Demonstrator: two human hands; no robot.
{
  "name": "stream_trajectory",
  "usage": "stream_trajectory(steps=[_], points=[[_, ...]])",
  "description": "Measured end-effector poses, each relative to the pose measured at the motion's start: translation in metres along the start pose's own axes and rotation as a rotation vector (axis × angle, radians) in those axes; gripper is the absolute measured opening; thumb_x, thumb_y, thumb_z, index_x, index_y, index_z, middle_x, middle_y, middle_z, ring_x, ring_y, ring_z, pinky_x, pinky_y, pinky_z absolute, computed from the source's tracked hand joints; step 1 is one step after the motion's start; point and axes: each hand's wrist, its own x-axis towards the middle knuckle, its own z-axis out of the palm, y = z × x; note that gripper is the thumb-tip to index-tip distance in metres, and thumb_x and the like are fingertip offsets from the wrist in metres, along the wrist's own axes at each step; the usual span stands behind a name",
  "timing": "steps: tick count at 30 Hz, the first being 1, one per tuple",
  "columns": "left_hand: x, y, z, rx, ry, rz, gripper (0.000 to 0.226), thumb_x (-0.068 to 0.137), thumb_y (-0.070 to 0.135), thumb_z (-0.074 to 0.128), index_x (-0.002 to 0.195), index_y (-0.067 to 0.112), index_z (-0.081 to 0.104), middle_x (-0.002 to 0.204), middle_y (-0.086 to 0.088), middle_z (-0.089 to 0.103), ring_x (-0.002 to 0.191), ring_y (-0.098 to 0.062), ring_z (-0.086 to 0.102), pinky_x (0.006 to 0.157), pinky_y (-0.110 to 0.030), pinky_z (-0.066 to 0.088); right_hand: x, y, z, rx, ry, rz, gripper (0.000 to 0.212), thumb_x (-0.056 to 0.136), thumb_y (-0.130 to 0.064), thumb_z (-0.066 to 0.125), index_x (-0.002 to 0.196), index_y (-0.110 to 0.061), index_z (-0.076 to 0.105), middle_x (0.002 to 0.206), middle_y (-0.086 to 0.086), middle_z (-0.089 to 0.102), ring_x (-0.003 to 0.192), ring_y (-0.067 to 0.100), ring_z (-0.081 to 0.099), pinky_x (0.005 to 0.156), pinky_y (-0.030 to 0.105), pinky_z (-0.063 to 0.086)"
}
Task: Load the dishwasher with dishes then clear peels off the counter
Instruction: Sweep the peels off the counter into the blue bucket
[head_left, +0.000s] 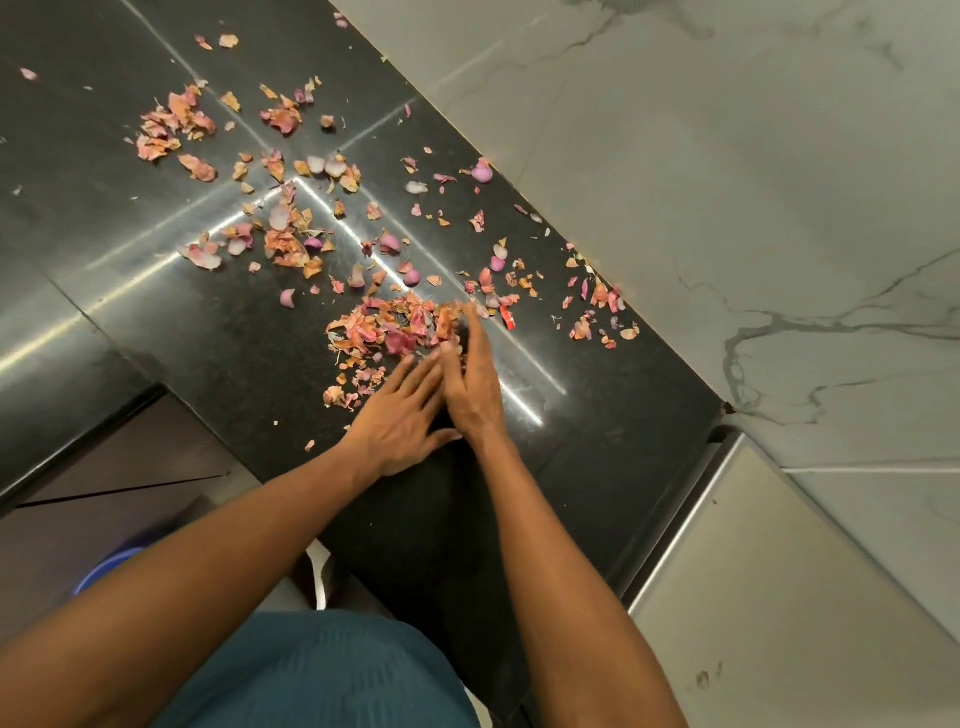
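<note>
Pink and orange onion peels (291, 228) lie scattered across a black polished counter (156, 322). A denser heap of peels (387, 327) sits just beyond my fingertips. My left hand (400, 415) lies flat on the counter with straight fingers touching the heap's near edge. My right hand (475, 374) stands on its edge beside the left, fingers straight, against the heap's right side. The two hands touch each other. No dishes or dishwasher are in view.
A grey marble-patterned wall (727, 182) runs along the counter's right edge. More peels (597, 306) lie close to that wall. A steel surface (769, 597) adjoins at lower right. The counter's front edge (78, 441) drops off at lower left, a blue object (109, 571) below.
</note>
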Motion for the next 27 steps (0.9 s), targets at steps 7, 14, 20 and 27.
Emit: stream_trajectory(steps=[7,14,20,27], points=[[0.002,-0.003,0.003,0.015,0.060,0.066,0.076,0.104,0.059,0.005,0.159,0.009,-0.010,0.165,-0.015,-0.021,0.153,-0.027,-0.023,0.125,-0.052,0.001,0.033,0.061,-0.105,-0.138,0.644,0.245,0.054,0.105,-0.032,0.049,0.154,-0.012,0.038,0.157,0.009,0.038,0.144,0.017,0.035,0.121,0.041,0.033],[0.007,0.000,0.009,-0.043,-0.027,0.069,0.087,0.096,0.074,-0.002,0.157,0.014,-0.021,0.163,-0.010,-0.031,0.149,-0.024,-0.032,0.123,-0.054,-0.007,0.065,0.120,-0.170,-0.305,0.552,0.465,0.080,0.099,-0.059,0.049,0.161,-0.018,0.022,0.163,0.016,0.020,0.149,0.036,0.027,0.122,0.053,0.030],[0.010,-0.003,0.005,-0.035,-0.123,0.097,0.102,0.089,0.085,0.003,0.155,0.011,-0.025,0.159,-0.012,-0.038,0.146,-0.026,-0.038,0.121,-0.056,-0.013,0.069,0.084,-0.116,-0.465,0.390,0.272,0.076,0.104,-0.058,0.038,0.163,-0.015,0.018,0.171,0.008,0.013,0.159,0.026,0.005,0.129,0.047,0.001],[0.011,-0.002,0.001,-0.014,-0.203,0.105,0.116,0.081,0.093,0.008,0.154,0.010,-0.025,0.159,-0.015,-0.037,0.145,-0.029,-0.038,0.121,-0.057,-0.014,0.044,0.028,-0.032,-0.225,0.084,-0.101,0.056,0.108,-0.040,0.042,0.160,-0.031,0.025,0.162,0.001,0.036,0.146,0.018,0.036,0.118,0.057,0.035]])
